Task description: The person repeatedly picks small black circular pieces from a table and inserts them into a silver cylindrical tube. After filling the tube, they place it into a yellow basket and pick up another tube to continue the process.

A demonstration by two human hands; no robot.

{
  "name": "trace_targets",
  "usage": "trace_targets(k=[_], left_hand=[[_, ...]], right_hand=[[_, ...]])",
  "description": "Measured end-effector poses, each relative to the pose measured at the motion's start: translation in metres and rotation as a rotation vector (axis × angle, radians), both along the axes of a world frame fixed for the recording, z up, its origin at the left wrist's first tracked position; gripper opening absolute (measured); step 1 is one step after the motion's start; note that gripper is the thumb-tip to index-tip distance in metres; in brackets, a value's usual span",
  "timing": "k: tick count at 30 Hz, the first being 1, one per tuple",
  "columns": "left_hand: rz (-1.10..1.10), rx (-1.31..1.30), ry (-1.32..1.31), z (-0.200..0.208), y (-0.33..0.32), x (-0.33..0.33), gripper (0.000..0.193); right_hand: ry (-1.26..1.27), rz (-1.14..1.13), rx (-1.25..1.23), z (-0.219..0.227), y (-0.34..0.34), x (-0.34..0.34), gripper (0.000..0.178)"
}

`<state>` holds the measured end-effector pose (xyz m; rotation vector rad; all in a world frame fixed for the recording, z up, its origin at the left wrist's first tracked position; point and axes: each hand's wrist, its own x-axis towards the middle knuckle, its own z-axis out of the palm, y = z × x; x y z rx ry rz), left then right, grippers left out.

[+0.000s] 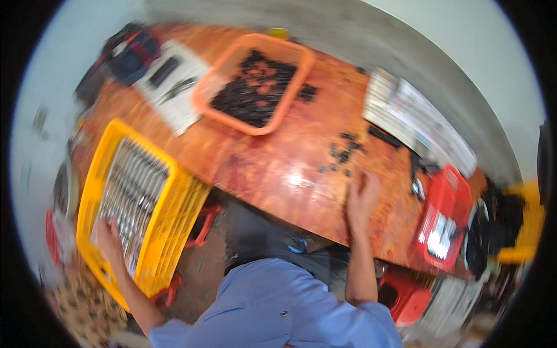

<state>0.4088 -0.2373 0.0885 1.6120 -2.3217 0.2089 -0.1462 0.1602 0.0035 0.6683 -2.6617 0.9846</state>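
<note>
Silvery pieces (137, 180) lie in 1 yellow crate (107, 148) at frame left, by the left hand (108, 238), its grip too blurred to tell. Right of centre, black pieces (344, 156) lie just beyond the right hand (364, 194), thumb and fingers parted.

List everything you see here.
wooden table: one, reddish, centre
orange plastic basket: one, orange, rear
small black pieces: many, black, orange basket and tabletop
yellow plastic crate: one, yellow, left
thin silvery pieces: many, silver, in crate
red plastic basket: one, red, right end
red plastic stools: at least two, red, below
white paper sheets: several, white, rear
dark cloth bag: one, dark, far left
edge clutter: uncountable, mixed, right
blue shirt: one, blue, bottom
left grip: one, bare, at silvery pieces
right grip: one, bare, over tabletop
</note>
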Motion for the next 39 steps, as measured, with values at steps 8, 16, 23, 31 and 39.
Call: trace_targets(k=[8, 16, 23, 31, 39], left_hand=[[-0.894, 0.143, 0.298, -0.042, 0.088, -0.229, 0.016], [-1.264, 0.598, 0.533, -0.065, 0.201, -0.381, 0.011], [-1.350, 0.713, 0.477, -0.068, 0.235, -0.409, 0.011], [-1.370, 0.614, 0.547, -0.075, 0.236, -0.408, 0.010], [-1.385, 0.651, 0.549, -0.071, 0.236, -0.409, 0.009]], right_hand=[[-0.188, 0.013, -0.271, 0.015, 0.015, 0.021, 0.039], [0.189, -0.247, -0.212, 0.094, 0.124, 0.006, 0.016], [-0.045, -0.649, 0.434, 0.110, 0.265, -0.061, 0.021], [-0.268, -0.844, 0.720, 0.080, 0.312, -0.080, 0.033], [-0.359, -0.876, 0.663, 0.084, 0.312, -0.074, 0.028]])
